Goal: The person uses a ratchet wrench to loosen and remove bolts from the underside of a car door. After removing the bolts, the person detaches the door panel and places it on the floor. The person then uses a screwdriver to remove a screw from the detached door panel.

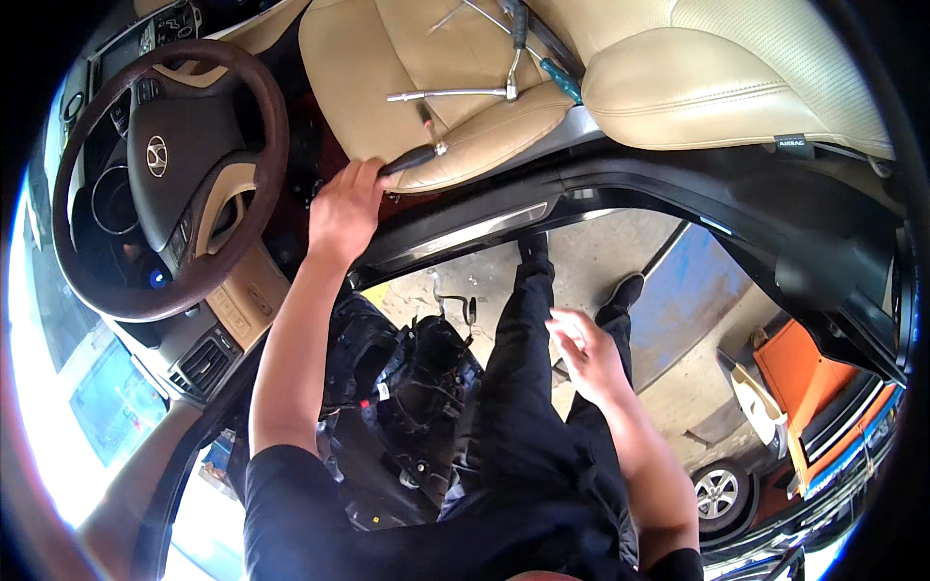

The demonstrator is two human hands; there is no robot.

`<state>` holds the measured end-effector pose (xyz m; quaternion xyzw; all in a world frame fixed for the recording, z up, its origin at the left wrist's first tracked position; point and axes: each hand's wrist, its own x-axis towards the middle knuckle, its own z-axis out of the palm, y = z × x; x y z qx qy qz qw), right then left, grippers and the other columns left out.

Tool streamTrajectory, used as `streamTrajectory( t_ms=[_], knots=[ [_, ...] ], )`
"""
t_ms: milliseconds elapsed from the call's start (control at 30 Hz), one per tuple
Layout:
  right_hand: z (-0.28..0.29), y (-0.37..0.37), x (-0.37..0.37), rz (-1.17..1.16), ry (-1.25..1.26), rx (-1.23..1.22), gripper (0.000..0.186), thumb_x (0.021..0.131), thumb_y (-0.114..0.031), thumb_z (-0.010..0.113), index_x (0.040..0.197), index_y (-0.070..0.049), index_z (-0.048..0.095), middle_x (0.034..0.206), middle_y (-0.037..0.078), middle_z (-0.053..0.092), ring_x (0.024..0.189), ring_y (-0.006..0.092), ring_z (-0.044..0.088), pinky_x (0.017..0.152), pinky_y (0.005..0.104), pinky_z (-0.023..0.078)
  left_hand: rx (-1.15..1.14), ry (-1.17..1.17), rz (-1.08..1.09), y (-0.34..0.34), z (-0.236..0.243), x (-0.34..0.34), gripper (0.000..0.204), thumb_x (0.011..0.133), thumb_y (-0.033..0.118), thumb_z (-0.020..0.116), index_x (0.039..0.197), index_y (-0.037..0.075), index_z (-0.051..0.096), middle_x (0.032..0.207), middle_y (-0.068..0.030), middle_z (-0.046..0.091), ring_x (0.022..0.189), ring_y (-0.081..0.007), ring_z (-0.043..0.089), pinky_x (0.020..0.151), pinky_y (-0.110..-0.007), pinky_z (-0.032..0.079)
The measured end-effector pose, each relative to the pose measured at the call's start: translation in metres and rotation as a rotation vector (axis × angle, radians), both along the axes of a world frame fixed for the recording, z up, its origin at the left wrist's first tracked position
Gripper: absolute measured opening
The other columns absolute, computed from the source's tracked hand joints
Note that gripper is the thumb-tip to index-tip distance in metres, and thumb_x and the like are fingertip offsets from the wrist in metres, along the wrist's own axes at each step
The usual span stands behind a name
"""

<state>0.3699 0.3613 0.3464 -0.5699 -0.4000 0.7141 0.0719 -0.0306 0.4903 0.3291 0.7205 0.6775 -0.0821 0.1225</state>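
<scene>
My left hand (347, 211) is closed around what looks like a ratchet wrench (412, 160) with a black handle and a small silver head. It is held at the front edge of the beige car seat (484, 145), beside the door sill (465, 232). A short dark and reddish piece (426, 121) shows just past the head; whether it is attached, I cannot tell. My right hand (588, 356) hangs over my legs, fingers loosely bent and apart, with nothing seen in it. On the seat cushion lies a long silver socket wrench (450, 94), and behind it a green-handled screwdriver (560, 79).
A brown steering wheel (262, 126) stands at the left. Below it, the opened door (387, 387) shows black inner parts and wiring. A black pillar (804, 242) borders the doorway at right. Beyond are an orange cabinet (809, 378) and a car wheel (720, 492).
</scene>
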Motion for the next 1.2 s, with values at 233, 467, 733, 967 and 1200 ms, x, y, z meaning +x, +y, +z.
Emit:
streamTrajectory(
  t_ms=[233, 467, 733, 967, 1200],
  knots=[
    [0.065, 0.094, -0.044, 0.136, -0.169, 0.806, 0.056, 0.091, -0.014, 0.079, 0.142, -0.006, 0.057, 0.137, 0.018, 0.064, 0.126, 0.0321, 0.064, 0.104, 0.0429, 0.053, -0.355, -0.534, 0.123, -0.054, 0.109, 0.068, 0.033, 0.094, 0.01, 0.072, 0.126, 0.011, 0.066, 0.107, -0.0119, 0.069, 0.097, -0.0352, 0.071, 0.078, -0.042, 0.06],
    [0.037, 0.024, 0.0, -0.411, 0.209, -0.129, 0.022, 0.102, -0.017, 0.072, 0.116, -0.003, 0.065, 0.08, -0.006, 0.055, 0.069, 0.0025, 0.046, 0.062, 0.0228, 0.036, -0.604, -0.553, -0.159, -0.05, 0.046, 0.11, 0.048, 0.098, 0.053, 0.061, 0.144, 0.037, 0.06, 0.109, -0.0019, 0.075, 0.088, -0.0268, 0.076, 0.077, -0.04, 0.06],
    [0.045, -0.069, 0.066, -0.531, -0.105, -0.242, 0.019, 0.101, -0.019, 0.074, 0.103, -0.002, 0.066, 0.075, -0.01, 0.044, 0.069, 0.0027, 0.038, 0.061, 0.0246, 0.03, -0.076, -0.306, 0.03, 0.067, -0.107, 0.083, 0.046, 0.09, -0.006, 0.049, 0.134, 0.004, 0.057, 0.137, -0.0201, 0.058, 0.132, -0.0412, 0.053, 0.115, -0.047, 0.042],
    [0.075, -0.135, 0.124, -0.667, -0.182, -0.325, 0.025, 0.101, -0.025, 0.074, 0.103, -0.002, 0.065, 0.075, -0.008, 0.047, 0.07, 0.0045, 0.041, 0.062, 0.0255, 0.035, -0.001, -0.241, -0.094, 0.03, -0.127, 0.084, 0.068, 0.091, -0.014, 0.044, 0.156, 0.004, 0.044, 0.167, -0.0203, 0.034, 0.156, -0.037, 0.031, 0.13, -0.042, 0.026],
    [0.095, -0.234, 0.218, -0.814, -0.149, -0.132, 0.032, 0.102, -0.033, 0.073, 0.103, -0.001, 0.068, 0.078, -0.004, 0.057, 0.073, 0.0065, 0.05, 0.065, 0.0281, 0.044, -0.116, -0.126, -0.16, -0.078, -0.027, 0.191, 0.054, 0.104, 0.009, 0.054, 0.157, 0.003, 0.042, 0.171, -0.0186, 0.026, 0.156, -0.0396, 0.028, 0.129, -0.048, 0.026]
  ],
)
